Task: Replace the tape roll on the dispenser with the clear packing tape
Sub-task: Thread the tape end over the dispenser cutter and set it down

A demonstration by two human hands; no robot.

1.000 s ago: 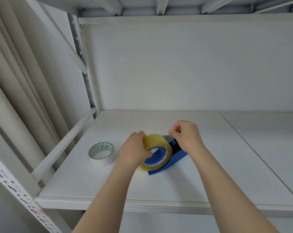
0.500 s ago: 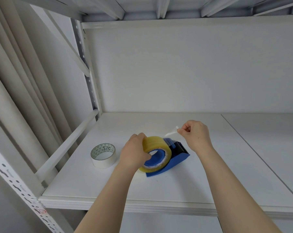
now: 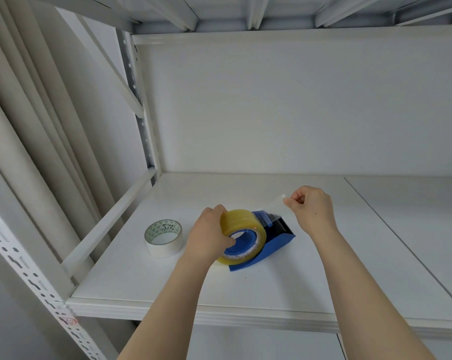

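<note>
Right hand [image 3: 313,211] has pulled the tape end [image 3: 283,196] further up and out, pinched tight. Left hand [image 3: 210,236] wraps the clear packing tape [image 3: 241,222], seated on the blue dispenser [image 3: 271,244], shelf [image 3: 271,287] center. White roll [image 3: 163,237] sits just left.

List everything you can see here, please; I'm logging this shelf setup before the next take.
clear packing tape roll: 1, yellowish clear, mounted on the dispenser's hub, mid-shelf
tape dispenser: 1, blue with a dark cutter end, standing on the shelf
pulled tape strip: 1, clear, stretched from the roll up to the right hand
white tape roll: 1, white with a green-patterned core, lying flat left of the dispenser
shelf: 1, white, metal rack
curtain: 1, beige, far left
left hand: 1, gripping the clear roll
right hand: 1, pinching the strip's end
</note>
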